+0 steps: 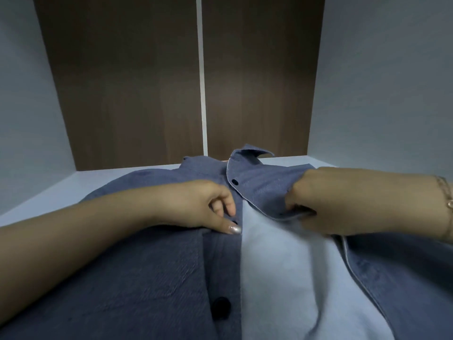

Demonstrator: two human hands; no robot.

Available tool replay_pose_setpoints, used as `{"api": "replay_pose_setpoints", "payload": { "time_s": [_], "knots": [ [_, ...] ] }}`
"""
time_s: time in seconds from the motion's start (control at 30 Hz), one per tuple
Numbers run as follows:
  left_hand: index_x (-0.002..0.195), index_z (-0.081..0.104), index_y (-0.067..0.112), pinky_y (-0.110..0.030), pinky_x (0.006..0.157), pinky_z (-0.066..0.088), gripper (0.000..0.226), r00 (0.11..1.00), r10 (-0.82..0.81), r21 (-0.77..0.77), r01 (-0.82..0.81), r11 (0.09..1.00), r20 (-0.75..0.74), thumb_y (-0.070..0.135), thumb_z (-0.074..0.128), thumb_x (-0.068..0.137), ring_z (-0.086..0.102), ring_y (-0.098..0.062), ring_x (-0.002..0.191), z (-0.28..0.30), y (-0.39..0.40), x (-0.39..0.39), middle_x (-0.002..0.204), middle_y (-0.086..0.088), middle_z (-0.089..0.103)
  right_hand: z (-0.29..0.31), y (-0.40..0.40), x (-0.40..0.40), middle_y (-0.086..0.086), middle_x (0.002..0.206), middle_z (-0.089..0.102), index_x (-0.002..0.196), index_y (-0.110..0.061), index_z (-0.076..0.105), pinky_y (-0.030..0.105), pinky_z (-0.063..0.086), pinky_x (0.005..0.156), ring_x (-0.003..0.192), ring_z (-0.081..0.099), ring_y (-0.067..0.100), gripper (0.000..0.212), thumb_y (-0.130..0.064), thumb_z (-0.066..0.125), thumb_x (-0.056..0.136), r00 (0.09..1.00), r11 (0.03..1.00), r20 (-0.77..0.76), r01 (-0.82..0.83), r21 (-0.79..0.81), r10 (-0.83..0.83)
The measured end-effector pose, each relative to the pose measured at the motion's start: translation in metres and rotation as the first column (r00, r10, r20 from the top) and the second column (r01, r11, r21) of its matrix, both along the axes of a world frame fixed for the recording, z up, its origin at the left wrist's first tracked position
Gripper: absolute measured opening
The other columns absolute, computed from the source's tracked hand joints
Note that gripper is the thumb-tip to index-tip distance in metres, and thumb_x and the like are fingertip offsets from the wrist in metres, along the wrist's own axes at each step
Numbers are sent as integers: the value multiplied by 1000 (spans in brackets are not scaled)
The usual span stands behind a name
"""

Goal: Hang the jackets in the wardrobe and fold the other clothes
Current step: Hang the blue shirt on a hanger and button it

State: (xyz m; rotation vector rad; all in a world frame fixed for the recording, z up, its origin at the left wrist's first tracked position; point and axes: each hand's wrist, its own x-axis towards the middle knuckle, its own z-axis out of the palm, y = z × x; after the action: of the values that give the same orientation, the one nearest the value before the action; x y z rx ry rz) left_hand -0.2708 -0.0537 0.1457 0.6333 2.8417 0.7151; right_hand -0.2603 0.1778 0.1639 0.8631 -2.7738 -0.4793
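A: The blue denim jacket [152, 278] lies flat on the white shelf [49, 192], collar towards the brown back panel [137, 82].

B: Right hand [326, 200] grips the right front edge, lifting it. Left hand [206, 207] curls its fingers at the placket, pinching beside a dark button [234, 222].

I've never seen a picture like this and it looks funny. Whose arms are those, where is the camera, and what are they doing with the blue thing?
The camera sits on a person's head and looks down, so you see their own arms. A blue denim shirt with dark buttons lies spread on a pale surface, in front of brown wardrobe panels. The left hand pinches the shirt's edge by a button. The right hand, with a bracelet on its wrist, grips the other front flap. The shirt's front is open, showing its lighter inside.
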Motion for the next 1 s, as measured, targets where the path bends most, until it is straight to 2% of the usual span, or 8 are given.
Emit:
{"api": "replay_pose_setpoints", "payload": {
  "time_s": [0.07,0.13,0.23,0.33,0.43,0.53,0.77,1.0],
  "knots": [
    [94,67,21,-12,59,38,25,1000,-19,32,19,999,-11,38,77,79,50,4,57,-2,-1,0,80,10,65,-2,7,-5,-1,81,64,83,-16,64,24,47,68,73,56,20,18,-25,52,92,997,987,-63,-48,-156,38],
    [91,69,19,-12,60,39,22,999,-31,11,31,999,-16,38,74,81,51,3,59,-3,-1,1,81,6,67,2,13,-6,-2,68,64,72,-16,65,22,40,61,65,54,15,28,-30,57,95,1000,905,12,-7,-424,13],
    [85,67,23,-16,63,40,23,999,-16,-134,11,991,-38,46,67,86,52,-2,66,-1,2,1,81,2,68,17,20,-2,18,76,68,75,-12,73,30,45,70,69,57,17,26,-29,64,92,983,549,179,131,-825,34],
    [79,63,22,-12,56,37,24,998,-42,-154,36,987,-37,44,64,88,49,-2,60,4,7,4,74,6,64,32,15,5,15,84,75,84,-9,77,39,57,83,82,71,28,19,-24,67,90,949,282,290,246,-927,127],
    [75,64,15,-19,55,38,25,998,-26,158,17,987,51,36,67,86,48,-10,60,14,14,9,75,-5,63,40,2,10,14,84,75,79,-8,76,35,58,79,76,69,24,15,-16,67,89,928,257,338,293,-921,154],
    [67,66,13,-14,46,37,24,981,25,423,-105,900,190,35,73,73,46,-7,51,33,24,8,63,-3,58,31,-8,11,23,89,72,86,1,73,35,54,77,74,64,26,12,-8,65,89,897,202,412,378,-904,163],
    [55,68,6,-12,50,46,32,901,42,620,-330,712,431,9,67,87,55,-4,44,11,42,-1,54,-3,62,-14,-14,7,19,80,66,88,3,67,24,50,61,64,60,21,11,-1,57,92,793,48,492,511,-858,360],
    [59,69,0,-13,45,49,29,841,-3,718,-460,523,541,-1,63,87,61,-7,44,-13,35,-8,55,-8,65,-36,-5,7,21,89,73,89,-1,72,25,52,72,74,65,20,14,-5,59,92,843,119,357,338,-933,402]
  ]
}}
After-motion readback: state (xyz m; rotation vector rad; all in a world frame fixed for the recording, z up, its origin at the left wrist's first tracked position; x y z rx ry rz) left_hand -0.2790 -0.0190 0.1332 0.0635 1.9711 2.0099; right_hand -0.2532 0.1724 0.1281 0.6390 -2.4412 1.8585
